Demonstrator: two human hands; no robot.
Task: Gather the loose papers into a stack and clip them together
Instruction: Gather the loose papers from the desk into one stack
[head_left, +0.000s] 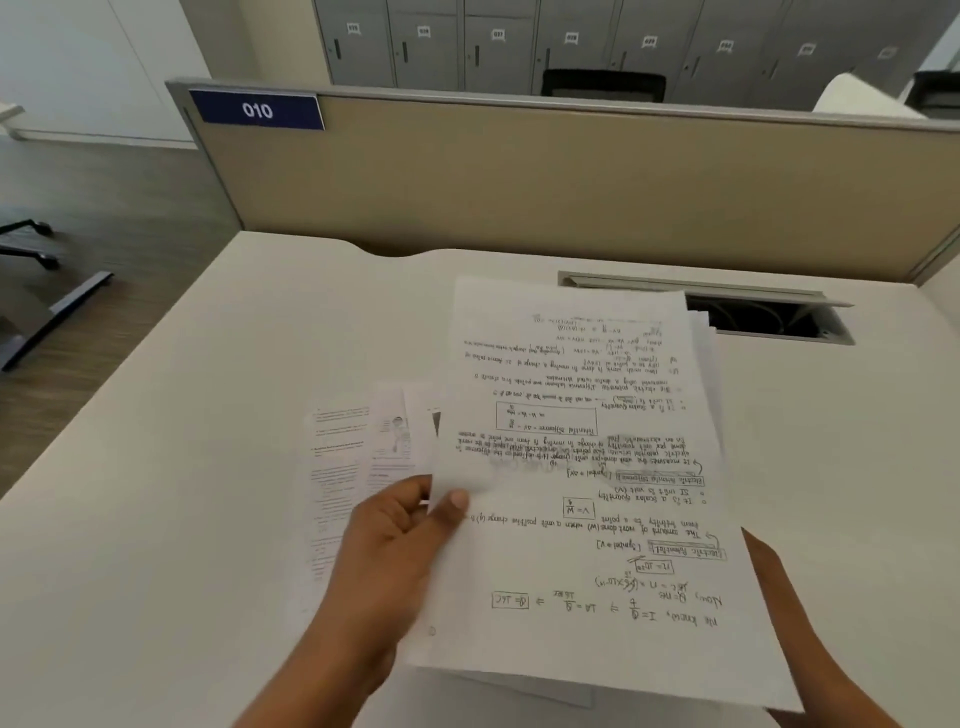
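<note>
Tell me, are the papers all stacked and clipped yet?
Not yet. Some sheets are gathered: the left hand pinches the handwritten stack by its edge, and the right hand supports it from beneath. Printed pages lie loose on the desk. Collecting those and clipping are left; no clip is visible.

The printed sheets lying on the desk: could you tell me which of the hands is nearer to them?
Left. The left hand hangs right beside the printed sheets while pinching the handwritten page's left edge. The right hand is mostly hidden under that page's far side.
</note>
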